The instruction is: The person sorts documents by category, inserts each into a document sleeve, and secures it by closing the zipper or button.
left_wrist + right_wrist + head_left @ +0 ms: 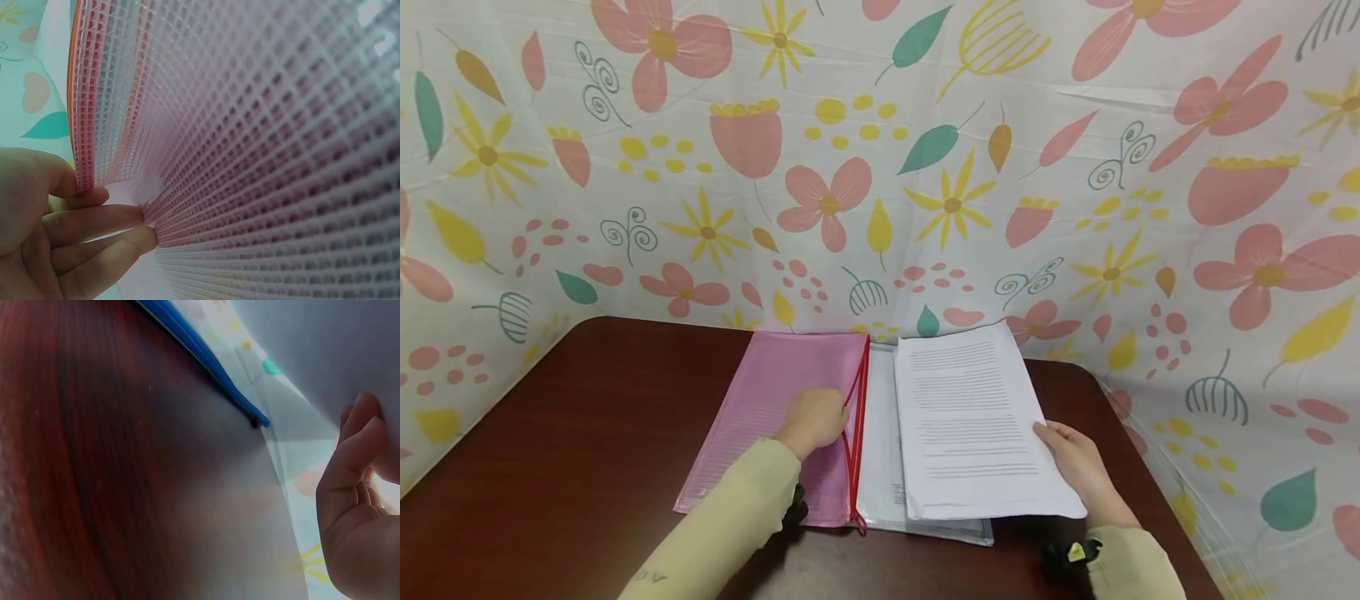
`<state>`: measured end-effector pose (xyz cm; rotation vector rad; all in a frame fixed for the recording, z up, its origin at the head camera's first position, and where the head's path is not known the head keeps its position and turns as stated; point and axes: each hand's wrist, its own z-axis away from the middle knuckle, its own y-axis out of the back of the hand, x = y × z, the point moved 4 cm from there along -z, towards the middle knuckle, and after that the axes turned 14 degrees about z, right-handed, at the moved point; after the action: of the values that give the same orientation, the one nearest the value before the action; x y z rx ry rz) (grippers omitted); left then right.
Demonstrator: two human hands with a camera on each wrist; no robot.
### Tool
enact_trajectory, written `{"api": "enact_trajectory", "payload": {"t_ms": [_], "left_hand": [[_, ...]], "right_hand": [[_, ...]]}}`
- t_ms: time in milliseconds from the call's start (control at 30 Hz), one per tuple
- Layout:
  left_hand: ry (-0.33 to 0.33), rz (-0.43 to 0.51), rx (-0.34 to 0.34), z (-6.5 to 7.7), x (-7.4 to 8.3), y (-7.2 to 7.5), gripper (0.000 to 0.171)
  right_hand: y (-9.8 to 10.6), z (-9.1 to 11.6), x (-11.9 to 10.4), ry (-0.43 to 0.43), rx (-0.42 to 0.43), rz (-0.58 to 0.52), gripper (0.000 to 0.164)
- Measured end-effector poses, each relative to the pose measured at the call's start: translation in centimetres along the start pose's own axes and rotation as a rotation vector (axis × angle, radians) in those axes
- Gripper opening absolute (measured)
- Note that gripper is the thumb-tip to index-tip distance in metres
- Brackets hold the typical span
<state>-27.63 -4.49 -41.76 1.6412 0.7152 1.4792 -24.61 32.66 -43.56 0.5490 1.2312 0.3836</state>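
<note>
A pink mesh zipper pouch (pixel 775 375) with a red zipper edge lies on the table. My left hand (pixel 817 417) is at its right side; in the left wrist view, the thumb and fingers (pixel 100 219) pinch the zipper edge and hold the mouth parted. My right hand (pixel 1078 458) grips a stack of printed paper (pixel 973 425) by its right edge, raised and tilted over a clear pouch (pixel 876 433). From the right wrist camera, the curled fingers (pixel 359 437) show against the underside of the paper (pixel 312 350).
The dark wooden table (pixel 587 433) spreads to the left of the pouches. A blue zipper strip (pixel 200 350) shows on the tabletop in the right wrist view. A flower-printed cloth (pixel 850 167) hangs behind and along both sides.
</note>
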Motion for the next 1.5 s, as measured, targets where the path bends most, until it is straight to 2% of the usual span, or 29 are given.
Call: {"api": "enact_trajectory", "payload": {"t_ms": [233, 500, 800, 1000, 1300, 1500], "left_hand": [[-0.018, -0.040, 0.010, -0.2, 1.1, -0.6, 0.027], [-0.036, -0.033, 0.004, -0.3, 2.4, -1.7, 0.026], [0.005, 0.029, 0.021, -0.6, 3.2, -2.5, 0.027], [0.017, 0.044, 0.046, -0.6, 3.3, -2.5, 0.026], [0.020, 0.052, 0.037, -0.5, 3.4, -2.4, 0.027], [0.022, 0.042, 0.046, -0.5, 3.5, -2.5, 0.029]], "right_hand": [[-0.4, 0.1, -0.1, -0.004, -0.016, -0.007, 0.061], [-0.6, 0.1, -0.1, 0.003, -0.033, -0.029, 0.061], [-0.7, 0.3, -0.1, 0.019, -0.030, -0.009, 0.058], [-0.7, 0.2, -0.1, 0.032, -0.025, 0.003, 0.055], [-1.1, -0.1, -1.4, 0.059, 0.028, 0.089, 0.053], [-1.6, -0.7, -2.5, 0.107, 0.099, 0.124, 0.047]]}}
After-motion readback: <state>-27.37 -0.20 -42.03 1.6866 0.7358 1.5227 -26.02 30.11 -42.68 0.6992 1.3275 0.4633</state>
